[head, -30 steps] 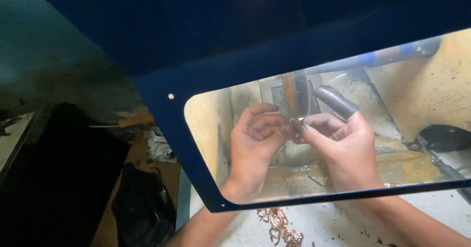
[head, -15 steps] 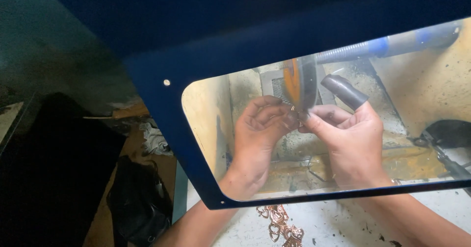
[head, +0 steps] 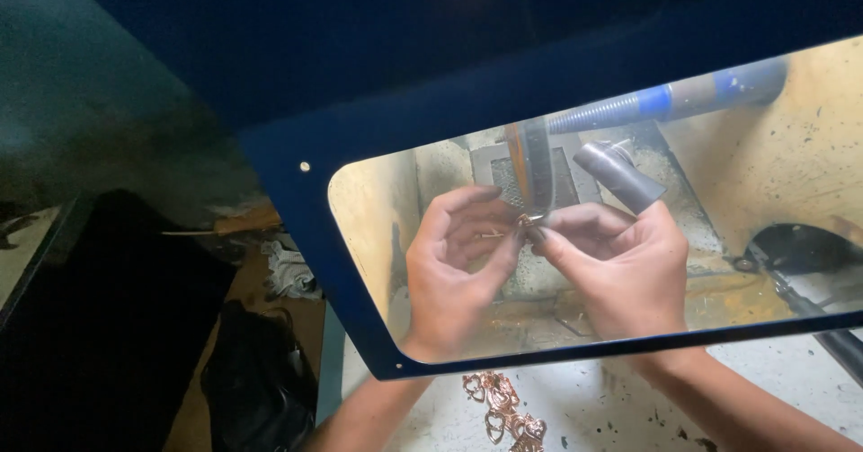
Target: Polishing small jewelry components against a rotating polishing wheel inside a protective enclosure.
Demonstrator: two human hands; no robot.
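Metalwork bench seen from above through a clear window (head: 431,236) set in a broad, dark blue sheet-metal hood (head: 449,75), smooth and matt, with a small pale rivet near the window's upper left corner. Behind the pane the booth walls (head: 764,164) are dull yellow, speckled with dark spots and dust. At the far side, a thin upright polishing wheel (head: 530,169), orange along one edge and grey along the other, stands in front of a square mesh grille. To its right lies a ribbed grey hose with a blue band (head: 665,101), and below that a short, dark grey tube (head: 620,175) cut at a slant. The left hand (head: 454,268) and right hand (head: 620,268) meet in the middle of the window, just near the wheel's lower edge; the fingers of both are curled in narrowly, thumb and fingertips pinching one small, shiny metal piece (head: 530,223) between them, too small to make out its shape. Near the viewer, below the hood's edge, a tangle of copper-coloured heart-shaped wire pieces (head: 499,407) rests on a pale, gritty, dark-flecked worktop (head: 611,407). At the left, outside the booth, a crumpled black bag (head: 256,389) lies on a brown floor beside a flat black surface (head: 99,326).
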